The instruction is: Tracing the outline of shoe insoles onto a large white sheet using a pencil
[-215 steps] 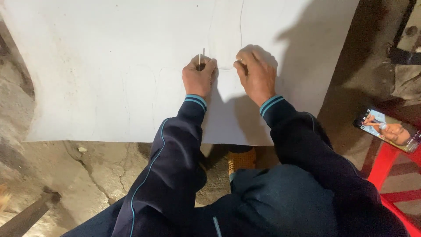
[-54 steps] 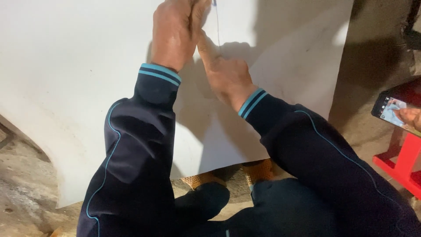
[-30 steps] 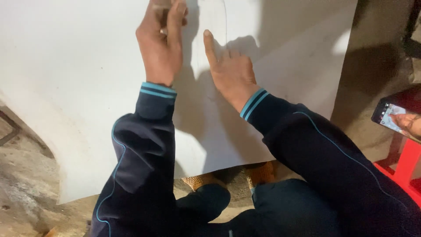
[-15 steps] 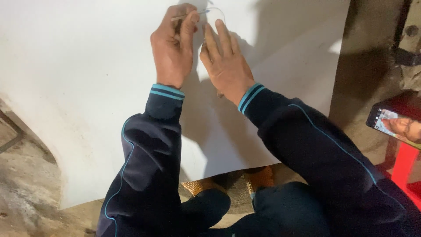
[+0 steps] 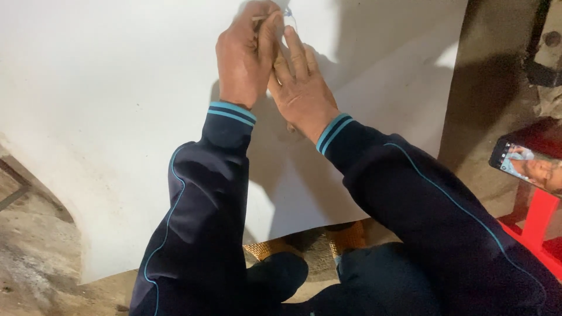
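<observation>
A large white sheet lies on the floor in front of me. My left hand is closed around a thin pencil-like stick, its tip on the sheet near the top edge of view. My right hand lies flat on the sheet just right of it, fingers together and pointing up, touching the left hand. A faint drawn line runs beside the fingertips. Both arms wear dark sleeves with blue cuffs.
A phone with a lit screen rests on a red stool at the right. Bare concrete floor shows at the lower left. My yellow-brown sandals sit under the sheet's near edge.
Both hands have come together near the top of the sheet; the right hand's pointing finger has flattened into a flat palm beside the left hand holding the stick.
</observation>
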